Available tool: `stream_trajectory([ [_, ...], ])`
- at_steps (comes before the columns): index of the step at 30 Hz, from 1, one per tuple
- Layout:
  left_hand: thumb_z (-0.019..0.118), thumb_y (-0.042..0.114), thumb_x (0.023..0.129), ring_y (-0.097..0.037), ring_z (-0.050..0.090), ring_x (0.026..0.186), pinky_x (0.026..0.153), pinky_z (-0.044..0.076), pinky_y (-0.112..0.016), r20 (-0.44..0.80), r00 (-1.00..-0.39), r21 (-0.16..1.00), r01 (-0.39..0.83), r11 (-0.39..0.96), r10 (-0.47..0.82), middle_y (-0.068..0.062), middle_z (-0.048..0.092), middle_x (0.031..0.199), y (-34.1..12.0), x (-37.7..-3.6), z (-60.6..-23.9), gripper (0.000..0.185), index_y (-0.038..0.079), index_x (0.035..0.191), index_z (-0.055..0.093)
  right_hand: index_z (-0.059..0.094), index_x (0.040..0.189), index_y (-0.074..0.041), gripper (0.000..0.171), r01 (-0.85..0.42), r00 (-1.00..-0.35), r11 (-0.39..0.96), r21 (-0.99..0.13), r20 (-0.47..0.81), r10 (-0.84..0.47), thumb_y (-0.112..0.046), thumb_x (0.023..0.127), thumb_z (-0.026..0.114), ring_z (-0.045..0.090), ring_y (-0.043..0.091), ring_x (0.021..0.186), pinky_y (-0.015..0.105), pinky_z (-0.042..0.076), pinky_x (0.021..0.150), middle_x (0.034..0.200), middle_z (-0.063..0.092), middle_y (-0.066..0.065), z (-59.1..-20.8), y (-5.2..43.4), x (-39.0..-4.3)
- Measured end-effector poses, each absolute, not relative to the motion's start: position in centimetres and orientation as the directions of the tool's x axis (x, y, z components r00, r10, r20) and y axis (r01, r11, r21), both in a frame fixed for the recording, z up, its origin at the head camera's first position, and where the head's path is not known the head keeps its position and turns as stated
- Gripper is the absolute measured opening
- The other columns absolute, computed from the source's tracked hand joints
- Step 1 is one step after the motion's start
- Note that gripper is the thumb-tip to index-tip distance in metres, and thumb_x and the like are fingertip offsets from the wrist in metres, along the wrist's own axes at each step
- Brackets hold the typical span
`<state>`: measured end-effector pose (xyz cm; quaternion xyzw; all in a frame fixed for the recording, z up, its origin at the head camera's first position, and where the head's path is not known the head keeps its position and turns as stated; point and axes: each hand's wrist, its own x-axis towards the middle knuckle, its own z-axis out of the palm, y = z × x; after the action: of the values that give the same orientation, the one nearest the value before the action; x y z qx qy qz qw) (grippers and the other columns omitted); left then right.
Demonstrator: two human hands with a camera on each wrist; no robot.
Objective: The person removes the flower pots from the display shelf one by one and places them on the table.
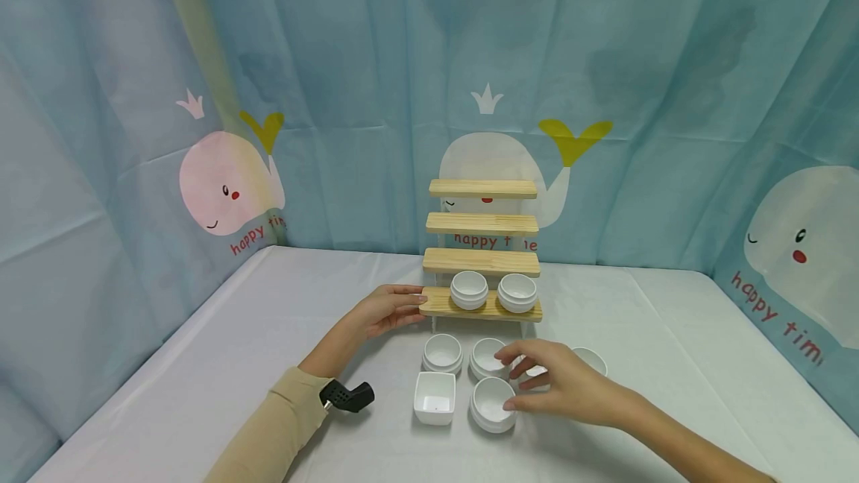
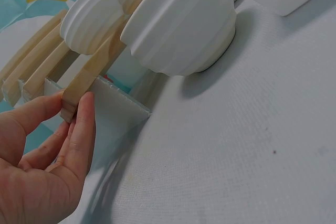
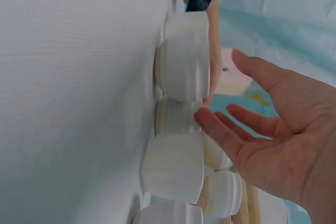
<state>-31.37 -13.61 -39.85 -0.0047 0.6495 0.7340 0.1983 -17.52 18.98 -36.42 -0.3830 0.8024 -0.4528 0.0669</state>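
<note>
Round white bowl (image 1: 493,402) sits on the table (image 1: 671,334), front row, beside the square dish (image 1: 435,396). Right hand (image 1: 560,382) hovers over it, fingers loose, holding nothing. Left hand (image 1: 389,310) pinches the end of the bottom shelf (image 1: 479,306) of the wooden rack. Best: keep rack steadied, take bowl by rim, lift straight.

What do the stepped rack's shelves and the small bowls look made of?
Rack shelves: pale unfinished-looking wood, with visible grain and a matte surface. Its side panel looks like translucent plastic, though that is uncertain. Bowls: likely glazed white ceramic, smooth with a soft sheen and ribbed sides; white plastic can't be ruled out.
</note>
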Motion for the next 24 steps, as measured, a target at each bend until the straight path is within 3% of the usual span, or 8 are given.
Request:
stream_trajectory([
  [24,0.063,0.002,0.105,-0.013,0.073,0.088,0.083,0.066,-0.024,-0.267,-0.919,0.951,-0.299,-0.074,0.289,-0.016,0.067,0.117,-13.6,-31.2,-39.6,0.052,-0.011,0.152,0.045,0.061,0.131,0.009,0.051,-0.535,-0.746,0.335,-0.776,0.247,-0.618,-0.018,0.094,0.083,0.068,0.044,0.114,0.041,0.064,0.096,0.13,0.065,0.026,-34.9,18.4,-19.8],
])
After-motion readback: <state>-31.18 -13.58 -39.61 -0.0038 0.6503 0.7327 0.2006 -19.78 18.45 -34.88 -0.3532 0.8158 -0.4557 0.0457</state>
